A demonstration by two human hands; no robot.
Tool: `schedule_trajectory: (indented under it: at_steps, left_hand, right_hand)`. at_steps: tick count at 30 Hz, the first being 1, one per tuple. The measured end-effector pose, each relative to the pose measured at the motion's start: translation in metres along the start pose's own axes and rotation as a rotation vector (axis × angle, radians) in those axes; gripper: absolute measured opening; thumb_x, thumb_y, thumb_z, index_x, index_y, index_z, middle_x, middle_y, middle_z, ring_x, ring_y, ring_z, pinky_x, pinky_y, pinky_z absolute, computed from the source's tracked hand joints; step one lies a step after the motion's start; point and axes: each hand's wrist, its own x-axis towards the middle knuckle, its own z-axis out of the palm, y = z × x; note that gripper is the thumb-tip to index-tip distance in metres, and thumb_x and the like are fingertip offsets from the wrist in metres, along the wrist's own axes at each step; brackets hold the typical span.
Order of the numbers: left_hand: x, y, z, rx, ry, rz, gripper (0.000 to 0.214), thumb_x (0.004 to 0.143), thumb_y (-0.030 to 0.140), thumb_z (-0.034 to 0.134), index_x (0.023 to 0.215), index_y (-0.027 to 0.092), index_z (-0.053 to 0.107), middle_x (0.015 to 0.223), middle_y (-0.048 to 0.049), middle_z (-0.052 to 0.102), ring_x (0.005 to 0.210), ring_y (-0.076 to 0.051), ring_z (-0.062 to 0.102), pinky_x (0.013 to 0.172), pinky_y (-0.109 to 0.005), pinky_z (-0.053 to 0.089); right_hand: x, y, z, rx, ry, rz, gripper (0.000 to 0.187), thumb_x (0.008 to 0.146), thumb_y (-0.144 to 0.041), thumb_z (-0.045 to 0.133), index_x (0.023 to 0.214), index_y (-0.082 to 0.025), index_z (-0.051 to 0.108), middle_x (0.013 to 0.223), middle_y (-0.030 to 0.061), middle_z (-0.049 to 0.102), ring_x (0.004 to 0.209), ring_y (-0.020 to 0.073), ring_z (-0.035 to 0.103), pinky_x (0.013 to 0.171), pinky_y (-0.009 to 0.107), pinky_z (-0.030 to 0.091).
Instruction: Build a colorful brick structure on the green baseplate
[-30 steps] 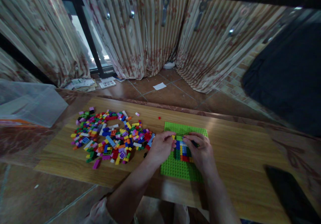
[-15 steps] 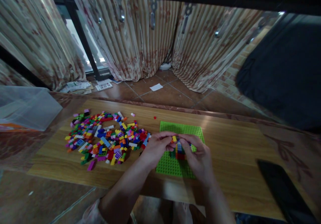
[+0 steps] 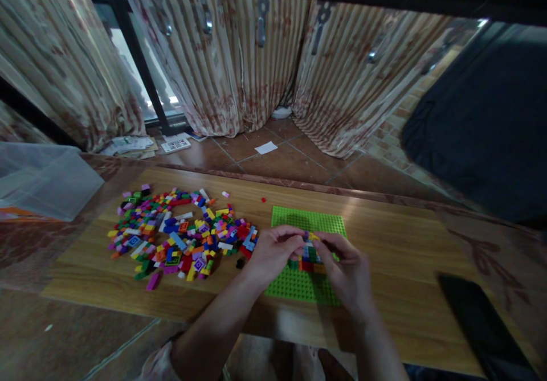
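Observation:
A green studded baseplate (image 3: 307, 220) lies on the wooden table (image 3: 384, 244). On its middle stands a small block of stacked bricks (image 3: 311, 255), blue, green, red and yellow. My left hand (image 3: 273, 253) and my right hand (image 3: 346, 270) meet over that block, fingers curled and pinched at its top, where a small yellow brick (image 3: 314, 236) shows between the fingertips. Which hand holds the yellow brick I cannot tell. To the left of my left hand spreads a pile of loose coloured bricks (image 3: 179, 236).
A clear plastic bin (image 3: 43, 181) stands at the far left. A dark flat object (image 3: 482, 324) lies at the table's right front. A lone red piece (image 3: 264, 200) lies behind the baseplate. Striped curtains (image 3: 256, 56) and papers (image 3: 132, 144) on a tiled floor are beyond.
My fingers have drawn together over the brick block, and a small yellow brick has shifted from my left fingertips to the block's top right. The view has drifted slightly.

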Motion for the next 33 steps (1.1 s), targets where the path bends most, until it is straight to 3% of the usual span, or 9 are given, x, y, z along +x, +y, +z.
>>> schedule_trajectory:
  at_steps: [5, 13, 20, 33]
  left_hand:
    - [0.006, -0.002, -0.006, 0.144, 0.108, 0.01, 0.015, 0.077, 0.016, 0.061, 0.087, 0.013, 0.071, 0.063, -0.0004, 0.065, 0.058, -0.01, 0.058, 0.053, -0.019, 0.045]
    - [0.011, -0.015, -0.015, 0.404, 0.114, 0.115, 0.023, 0.079, 0.021, 0.058, 0.098, 0.016, 0.071, 0.069, -0.0014, 0.067, 0.063, -0.014, 0.062, 0.059, -0.023, 0.047]
    - [0.013, -0.018, -0.018, 0.572, 0.08, 0.179, 0.026, 0.081, 0.02, 0.055, 0.102, 0.015, 0.07, 0.073, -0.002, 0.068, 0.067, -0.015, 0.062, 0.061, -0.024, 0.047]
    - [0.008, -0.008, -0.015, 0.652, 0.062, 0.16, 0.028, 0.082, 0.019, 0.054, 0.105, 0.014, 0.07, 0.076, -0.0035, 0.069, 0.064, -0.014, 0.058, 0.06, -0.024, 0.045]
  right_hand:
    - [0.008, 0.018, -0.013, 0.004, 0.123, 0.035, 0.02, 0.084, -0.037, 0.062, 0.092, -0.022, 0.073, 0.092, 0.0048, 0.068, 0.084, 0.0179, 0.063, 0.071, 0.031, 0.051]
    - [0.015, 0.019, -0.006, -0.188, 0.025, 0.094, 0.028, 0.082, -0.041, 0.062, 0.097, -0.019, 0.07, 0.09, 0.0078, 0.072, 0.076, 0.0197, 0.065, 0.068, 0.033, 0.051]
    - [0.023, 0.012, 0.002, -0.335, -0.001, 0.055, 0.023, 0.081, -0.042, 0.062, 0.081, -0.022, 0.073, 0.081, 0.0038, 0.072, 0.072, 0.0184, 0.063, 0.068, 0.031, 0.047]
    - [0.026, 0.019, 0.006, -0.202, 0.014, 0.118, 0.027, 0.076, -0.048, 0.067, 0.078, -0.022, 0.076, 0.088, 0.0049, 0.068, 0.081, 0.0193, 0.062, 0.071, 0.032, 0.046]
